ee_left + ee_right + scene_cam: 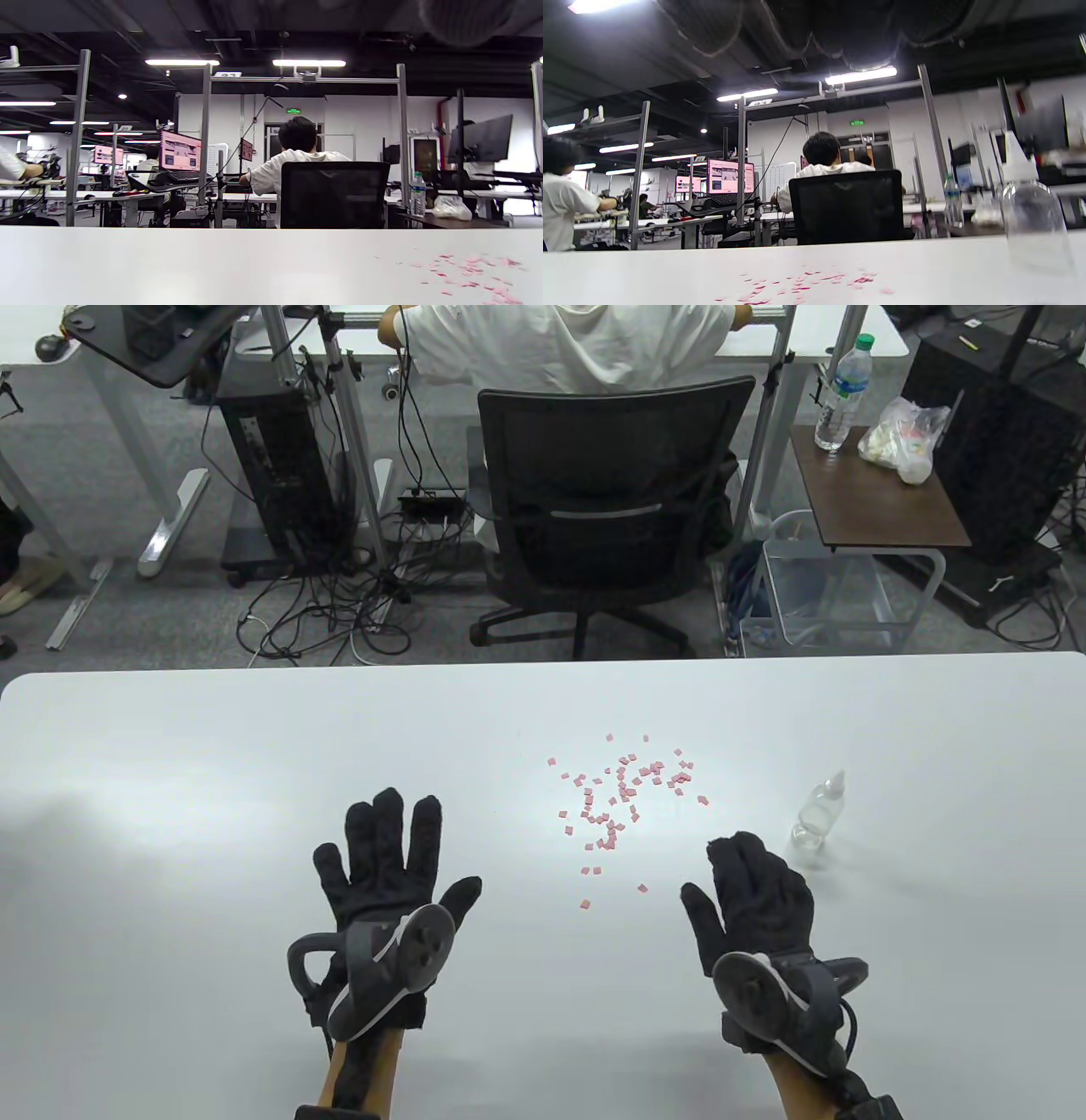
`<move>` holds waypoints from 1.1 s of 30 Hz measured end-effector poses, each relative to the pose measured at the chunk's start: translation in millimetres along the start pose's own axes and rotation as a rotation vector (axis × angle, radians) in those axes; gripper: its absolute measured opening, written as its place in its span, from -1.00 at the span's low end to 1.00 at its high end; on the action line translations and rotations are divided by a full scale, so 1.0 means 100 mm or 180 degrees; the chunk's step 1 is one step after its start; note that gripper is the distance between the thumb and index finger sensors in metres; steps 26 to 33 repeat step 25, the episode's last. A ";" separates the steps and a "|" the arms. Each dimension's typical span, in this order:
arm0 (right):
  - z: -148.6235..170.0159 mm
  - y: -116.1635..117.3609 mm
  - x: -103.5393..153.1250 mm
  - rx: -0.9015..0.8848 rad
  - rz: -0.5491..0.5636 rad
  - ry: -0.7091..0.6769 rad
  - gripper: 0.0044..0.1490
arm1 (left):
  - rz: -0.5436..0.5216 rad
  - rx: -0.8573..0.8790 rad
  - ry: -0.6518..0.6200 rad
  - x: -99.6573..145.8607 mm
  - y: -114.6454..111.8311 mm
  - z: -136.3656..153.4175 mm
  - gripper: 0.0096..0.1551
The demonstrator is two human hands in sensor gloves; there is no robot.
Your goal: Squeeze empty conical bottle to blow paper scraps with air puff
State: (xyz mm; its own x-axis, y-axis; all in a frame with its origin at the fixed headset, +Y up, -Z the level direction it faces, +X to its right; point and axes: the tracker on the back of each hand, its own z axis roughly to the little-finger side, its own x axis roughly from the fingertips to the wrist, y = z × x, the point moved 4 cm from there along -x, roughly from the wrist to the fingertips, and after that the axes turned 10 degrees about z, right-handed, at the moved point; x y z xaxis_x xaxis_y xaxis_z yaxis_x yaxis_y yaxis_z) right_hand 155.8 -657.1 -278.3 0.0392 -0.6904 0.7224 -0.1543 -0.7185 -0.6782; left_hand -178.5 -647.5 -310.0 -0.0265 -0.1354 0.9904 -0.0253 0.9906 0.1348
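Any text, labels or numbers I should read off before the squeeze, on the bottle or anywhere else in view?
Nothing can be read.
Clear bottle on the table: no label shows.
Pink paper scraps: blank.
Water bottle on the side table behind: its label is too small to read.
Green sign over the far door: blurred.
White tag on the frame bar: digits too blurred to read.
Pink monitor: screen content too small.

No legible text in any view: green sign [293, 111] on far wall above doorway too small/blurred to read, white tag [228, 74] atop frame crossbar shows unreadable digits, water bottle label [844, 383] and pink monitor screen [180, 156] content indistinct.
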 end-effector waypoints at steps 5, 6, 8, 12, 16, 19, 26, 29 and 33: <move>-0.02 0.38 0.18 0.0003 -0.0635 -0.0084 0.01 | 0.0445 -0.0084 -0.0032 0.02 -0.35 0.02 0.13; -0.01 0.44 0.19 0.0043 -0.0736 -0.0112 0.00 | 0.0650 -0.0141 -0.0020 0.01 -0.42 0.04 0.14; 0.04 0.55 0.23 0.0231 -0.0921 -0.0097 0.02 | 0.0813 -0.0145 -0.0015 0.01 -0.50 0.05 0.15; 0.12 0.61 0.23 0.0154 -0.0997 0.0006 0.04 | 0.0760 -0.0075 -0.0044 0.02 -0.47 0.04 0.15; 0.13 0.61 0.23 0.0119 -0.0991 -0.0011 0.05 | 0.0760 -0.0047 -0.0060 0.03 -0.47 0.05 0.15; 0.11 0.60 0.22 0.0087 -0.0998 -0.0019 0.05 | 0.0814 -0.0062 -0.0055 0.04 -0.48 0.06 0.15; 0.07 0.60 0.24 -0.0004 -0.0964 -0.0046 0.05 | 0.0904 -0.0048 -0.0002 0.05 -0.54 0.11 0.15; 0.07 0.60 0.24 -0.0004 -0.0964 -0.0046 0.05 | 0.0904 -0.0048 -0.0002 0.05 -0.54 0.11 0.15; 0.07 0.60 0.24 -0.0004 -0.0964 -0.0046 0.05 | 0.0904 -0.0048 -0.0002 0.05 -0.54 0.11 0.15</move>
